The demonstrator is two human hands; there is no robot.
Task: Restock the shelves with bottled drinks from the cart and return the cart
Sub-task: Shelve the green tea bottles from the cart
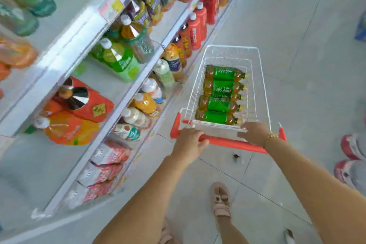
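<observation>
Straight ahead on the pale tiled floor [297, 25] stands the cart [231, 46], a white wire basket with its long axis running away from the person, parallel to the shelves [79, 31] just to its left. Inside the cart lie four green-labelled tea bottles [219, 93], all on their sides, packed side by side in a row from the near end towards the middle. Each bottle's long axis lies across the cart, with caps pointing to the cart's right wall and bases towards the shelf side.

At the cart's near end is the red handle [233, 143]. The left hand [190, 140] grips its left end, fingers wrapped over and the thumb laid along the bar. The right hand [255, 132], with a gold bracelet [271, 136] on its wrist, sits over the handle's right part, fingers reaching to the basket's white back rim. I cannot tell whether they curl round anything. Behind the cart, a sandalled foot [220, 200] is planted on the tiles. The shelves left of the cart hold assorted drink bottles, blurred.
</observation>
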